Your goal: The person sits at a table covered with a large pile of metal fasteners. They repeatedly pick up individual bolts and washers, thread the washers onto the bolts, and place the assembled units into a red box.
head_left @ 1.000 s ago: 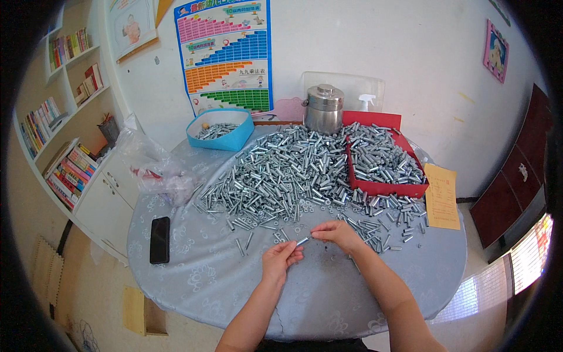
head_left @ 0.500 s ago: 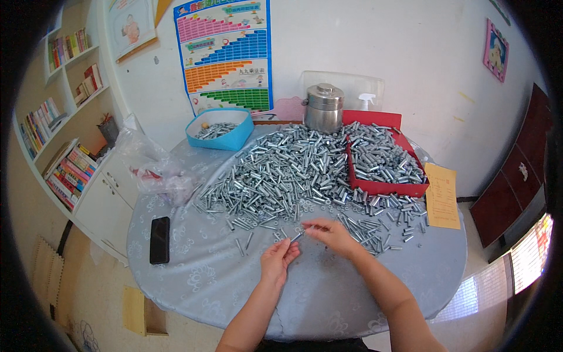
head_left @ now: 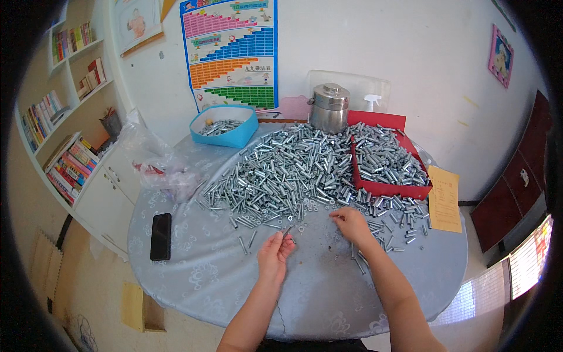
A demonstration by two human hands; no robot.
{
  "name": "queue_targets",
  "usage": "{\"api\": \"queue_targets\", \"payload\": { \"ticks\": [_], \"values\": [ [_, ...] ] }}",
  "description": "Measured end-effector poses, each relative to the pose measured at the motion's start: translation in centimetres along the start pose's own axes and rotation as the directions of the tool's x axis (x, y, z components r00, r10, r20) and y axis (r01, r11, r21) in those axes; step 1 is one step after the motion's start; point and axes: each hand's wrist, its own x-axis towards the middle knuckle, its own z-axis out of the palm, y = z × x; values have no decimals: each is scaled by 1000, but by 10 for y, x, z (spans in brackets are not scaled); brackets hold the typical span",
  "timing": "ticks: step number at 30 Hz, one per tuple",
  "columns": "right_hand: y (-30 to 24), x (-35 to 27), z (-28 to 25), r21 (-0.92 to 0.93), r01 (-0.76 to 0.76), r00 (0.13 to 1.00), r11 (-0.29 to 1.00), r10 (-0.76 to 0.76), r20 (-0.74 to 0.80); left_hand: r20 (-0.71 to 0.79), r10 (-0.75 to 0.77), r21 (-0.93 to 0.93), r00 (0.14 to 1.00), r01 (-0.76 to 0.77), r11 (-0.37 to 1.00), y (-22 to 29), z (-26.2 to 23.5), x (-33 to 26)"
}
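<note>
Right hand (head_left: 350,225) has moved away, its grip unclear — left hand (head_left: 274,256) pinches a slim, shiny, silvery rod (head_left: 287,231).

The metal pieces (head_left: 281,170) are silver-grey, the tablecloth (head_left: 202,276) grey with pale floral outlines, the left box (head_left: 239,138) light blue, the right box (head_left: 394,191) red, the paper (head_left: 446,199) yellow-orange, the phone (head_left: 160,236) black.
</note>
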Motion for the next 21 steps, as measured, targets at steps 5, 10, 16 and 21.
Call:
{"api": "queue_targets", "payload": {
  "ticks": [5, 10, 16, 21],
  "values": [
    [1, 7, -6, -79, -2, 997, 997, -4, -72, 61, -69, -21, 996, 70, 997, -1, -1, 0],
    [8, 23, 15, -203, 165, 978, 965, -187, -96, 86, -139, -8, 987, 140, 990, -4, -2, 1],
    [0, 39, 41, -221, 154, 982, 963, -173, -70, 148, -213, 58, 966, 207, 977, -5, -1, 0],
    [-5, 42, 42, -246, 108, 989, 963, -129, -74, 229, -251, 33, 940, 250, 968, -7, 0, -1]
  ]
}}
